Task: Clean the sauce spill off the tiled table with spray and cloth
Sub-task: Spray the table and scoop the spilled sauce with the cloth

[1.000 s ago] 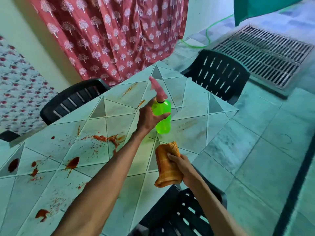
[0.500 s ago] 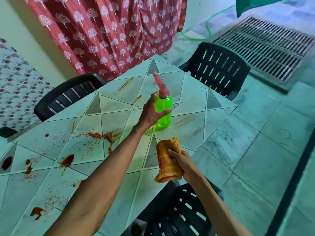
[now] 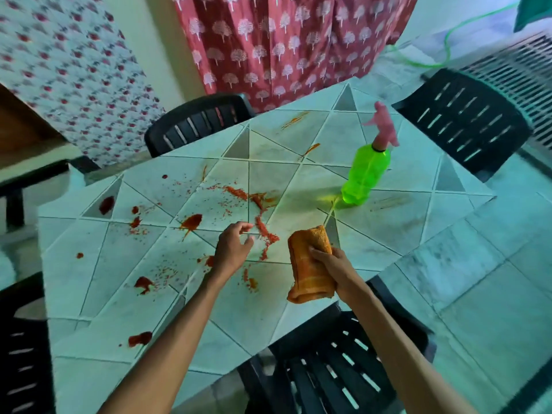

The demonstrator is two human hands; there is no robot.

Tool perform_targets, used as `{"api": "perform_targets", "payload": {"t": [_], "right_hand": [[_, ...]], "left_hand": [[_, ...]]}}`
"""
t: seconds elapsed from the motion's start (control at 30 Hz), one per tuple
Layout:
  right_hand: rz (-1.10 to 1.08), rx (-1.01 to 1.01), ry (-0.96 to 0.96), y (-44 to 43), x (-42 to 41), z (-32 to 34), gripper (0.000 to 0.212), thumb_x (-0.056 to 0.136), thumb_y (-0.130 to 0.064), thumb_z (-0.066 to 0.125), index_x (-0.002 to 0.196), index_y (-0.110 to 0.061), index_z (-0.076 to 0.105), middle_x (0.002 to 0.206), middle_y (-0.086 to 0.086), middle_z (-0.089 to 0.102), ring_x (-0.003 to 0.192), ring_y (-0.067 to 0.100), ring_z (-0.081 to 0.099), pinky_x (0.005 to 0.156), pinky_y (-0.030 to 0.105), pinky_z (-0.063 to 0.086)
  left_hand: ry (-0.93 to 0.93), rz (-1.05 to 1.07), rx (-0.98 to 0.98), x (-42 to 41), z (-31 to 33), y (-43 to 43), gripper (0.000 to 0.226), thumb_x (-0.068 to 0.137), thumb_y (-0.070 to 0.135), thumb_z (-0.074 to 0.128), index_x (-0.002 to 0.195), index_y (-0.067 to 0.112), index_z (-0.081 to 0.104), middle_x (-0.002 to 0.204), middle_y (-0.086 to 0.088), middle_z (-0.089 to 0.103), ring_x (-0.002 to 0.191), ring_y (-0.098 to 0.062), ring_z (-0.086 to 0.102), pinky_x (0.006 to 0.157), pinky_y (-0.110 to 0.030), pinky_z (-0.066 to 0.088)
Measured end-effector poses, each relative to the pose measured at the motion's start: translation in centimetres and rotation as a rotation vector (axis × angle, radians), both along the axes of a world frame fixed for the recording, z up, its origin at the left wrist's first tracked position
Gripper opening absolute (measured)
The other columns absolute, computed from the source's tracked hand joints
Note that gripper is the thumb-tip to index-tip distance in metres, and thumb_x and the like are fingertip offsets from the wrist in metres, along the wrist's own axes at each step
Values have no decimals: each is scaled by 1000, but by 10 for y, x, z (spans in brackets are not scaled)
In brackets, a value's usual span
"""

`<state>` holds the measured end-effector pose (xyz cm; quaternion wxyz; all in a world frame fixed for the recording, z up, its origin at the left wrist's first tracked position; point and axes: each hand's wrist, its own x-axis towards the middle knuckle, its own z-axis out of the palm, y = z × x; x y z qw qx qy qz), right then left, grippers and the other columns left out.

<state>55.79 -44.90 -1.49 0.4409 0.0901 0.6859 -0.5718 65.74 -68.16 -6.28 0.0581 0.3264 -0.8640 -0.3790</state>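
Me: Since half a second back my left hand (image 3: 233,249) has let go of the spray bottle (image 3: 366,174) and drawn back toward me. The bottle now stands alone on the tiled table (image 3: 403,231).

Desk: What are the fingers doing?

Me: The left fingers (image 3: 243,227) are loosely curled round nothing, hovering well short of the bottle. The right fingers (image 3: 318,253) are wrapped round the folded orange cloth (image 3: 307,279), with my right hand (image 3: 334,267) gripping it at about mid-length. I can't tell whether its far end touches the tiles.

Desk: And the sauce?

Me: The thickest streak of the sauce spill (image 3: 264,231) runs from the bottle's side back toward me. It lies between my two hands, just beside the cloth's far end. More blots are scattered farther from the bottle, beyond my left hand. The cloth's long axis points roughly at the bottle, nearly parallel to that streak.

Desk: Which hand goes?

Me: The right one, I reckon. It has the cloth and sits close to the streak. I'd lay the cloth flat, then make a short sweep away from the bottle, across the streak, not along it.
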Motion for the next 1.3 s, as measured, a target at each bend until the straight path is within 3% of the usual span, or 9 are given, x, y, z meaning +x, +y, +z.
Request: {"api": "perform_targets", "payload": {"t": [0.2, 0.33, 0.43, 0.53, 0.77, 0.9, 1.07, 1.2, 1.3], "right_hand": [[202, 302, 567, -46, 14, -13, 28, 94, -18, 63, 121, -11, 63, 101, 12, 70, 92, 33, 66, 82, 47, 55], [243, 483, 730, -80, -2, -30, 21, 91, -30, 60, 108, -19, 61, 99, 11, 70, 88, 34, 66, 68, 36, 47], [339, 551, 785, -109, -9, -43, 31, 91, -35, 57, 115, -16, 60, 108, 17, 67, 98, 38, 65, 70, 36, 42], [513, 522, 816, -138, 7, -51, 44, 88, -46, 51, 127, -26, 56, 108, 12, 68, 96, 36, 67, 71, 38, 48], [836, 446, 894, -179, 105, -72, 50, 94, -33, 57, 142, -39, 43, 113, 9, 63, 99, 35, 66, 76, 42, 52], [959, 415, 853, -172, 144, -68, 55, 93, -31, 60, 146, -35, 44, 120, 7, 62, 105, 34, 63, 81, 41, 50], [730, 318, 795, -153, 131, -38, 44, 83, -37, 64, 126, -26, 64, 113, 3, 71, 99, 26, 67, 80, 35, 53], [499, 242, 748, -124, 93, -3, 52, 71, -38, 54, 116, -13, 66, 97, 3, 69, 89, 17, 62, 78, 35, 50], [427, 265, 730, -96, 70, 4, 41, 68, -28, 55, 108, -22, 65, 92, 0, 67, 86, 18, 60, 75, 30, 45]], "left_hand": [[-170, -48, -310, 67, -22, -42, 59, 80, 33, 77, 130, 12, 54, 143, -10, 42, 129, -28, 41, 103, -42, 41], [-187, -22, -415, 88, -30, -65, 62, 78, 37, 75, 130, 9, 54, 142, -16, 44, 131, -34, 41, 103, -49, 43], [-249, -7, -384, 108, -36, -79, 72, 79, 49, 73, 135, 10, 50, 147, -17, 39, 134, -35, 37, 104, -49, 38], [-317, -76, -346, 130, -41, -88, 92, 74, 64, 70, 144, 14, 40, 155, -14, 27, 141, -35, 26, 111, -51, 29], [-467, -260, -286, 165, -42, -99, 134, 51, 97, 44, 156, 19, 15, 164, -8, 1, 149, -34, 2, 119, -52, 6], [-411, -271, -291, 177, -50, -103, 131, 56, 85, 66, 157, 20, 12, 165, -7, 2, 150, -33, 1, 119, -54, 4], [-367, -280, -351, 176, -51, -103, 129, 51, 78, 76, 152, 12, 30, 160, -15, 23, 148, -39, 16, 117, -59, 6], [-430, -291, -355, 170, -46, -103, 133, 52, 81, 73, 154, 13, 22, 162, -15, 13, 150, -36, 6, 117, -55, -5], [-455, -286, -328, 166, -42, -101, 134, 53, 78, 74, 155, 12, 17, 163, -14, 10, 151, -34, 2, 117, -55, -7]]}}
